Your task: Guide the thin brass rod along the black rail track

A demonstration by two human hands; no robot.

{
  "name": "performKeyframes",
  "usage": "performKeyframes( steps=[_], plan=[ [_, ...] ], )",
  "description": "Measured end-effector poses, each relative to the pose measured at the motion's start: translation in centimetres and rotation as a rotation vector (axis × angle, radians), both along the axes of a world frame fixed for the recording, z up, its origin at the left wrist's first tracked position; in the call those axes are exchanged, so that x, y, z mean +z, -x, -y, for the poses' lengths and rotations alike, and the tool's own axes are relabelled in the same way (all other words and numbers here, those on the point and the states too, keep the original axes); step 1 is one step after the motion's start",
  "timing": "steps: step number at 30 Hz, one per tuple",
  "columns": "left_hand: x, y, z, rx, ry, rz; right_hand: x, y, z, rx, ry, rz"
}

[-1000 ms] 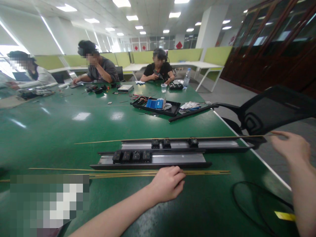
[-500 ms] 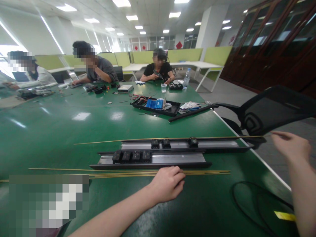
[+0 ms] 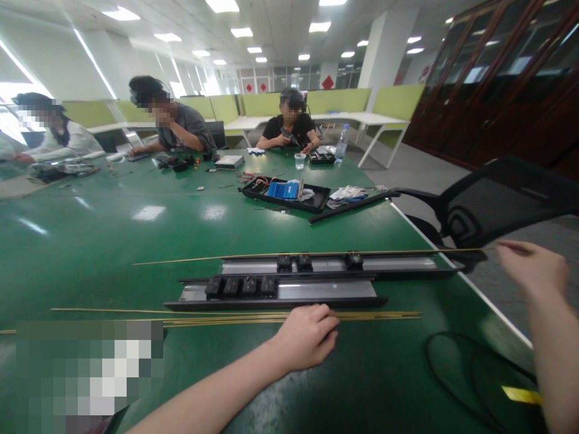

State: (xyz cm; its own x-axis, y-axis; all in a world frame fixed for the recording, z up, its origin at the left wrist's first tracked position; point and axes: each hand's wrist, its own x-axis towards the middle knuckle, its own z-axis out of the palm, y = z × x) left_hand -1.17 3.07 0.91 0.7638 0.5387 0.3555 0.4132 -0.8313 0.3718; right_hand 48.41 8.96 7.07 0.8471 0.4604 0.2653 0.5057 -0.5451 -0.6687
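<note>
My right hand [image 3: 534, 265] pinches the right end of a long thin brass rod [image 3: 389, 252], which runs leftward above the rear black rail [image 3: 402, 265]. My left hand [image 3: 310, 336] is closed, fingers curled over a bundle of similar brass rods [image 3: 375, 315] lying along the table in front of the rails; its fingertips are hidden. The front rail [image 3: 325, 290] has a silvery channel with several black blocks [image 3: 240, 287] side by side at its left part. Three black blocks [image 3: 305, 262] sit spaced apart in the rear rail.
A black cable [image 3: 429, 367] with a yellow tag lies at the right front. Farther back, a black tray [image 3: 312, 199] holds a blue finned part, with gloves [image 3: 347, 196] beside it. An office chair [image 3: 493, 205] stands right of the green table [image 3: 181, 235]. Three co-workers sit beyond.
The held rod has shifted very slightly to the left. Both hands stay nearly where they were.
</note>
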Motion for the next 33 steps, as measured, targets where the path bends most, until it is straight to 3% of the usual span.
performKeyframes(
  steps=[33],
  plan=[
    [0.43,-0.02,0.06,0.004,-0.013,0.006,0.17,0.12,-0.07,-0.013,0.027,-0.013]
  ],
)
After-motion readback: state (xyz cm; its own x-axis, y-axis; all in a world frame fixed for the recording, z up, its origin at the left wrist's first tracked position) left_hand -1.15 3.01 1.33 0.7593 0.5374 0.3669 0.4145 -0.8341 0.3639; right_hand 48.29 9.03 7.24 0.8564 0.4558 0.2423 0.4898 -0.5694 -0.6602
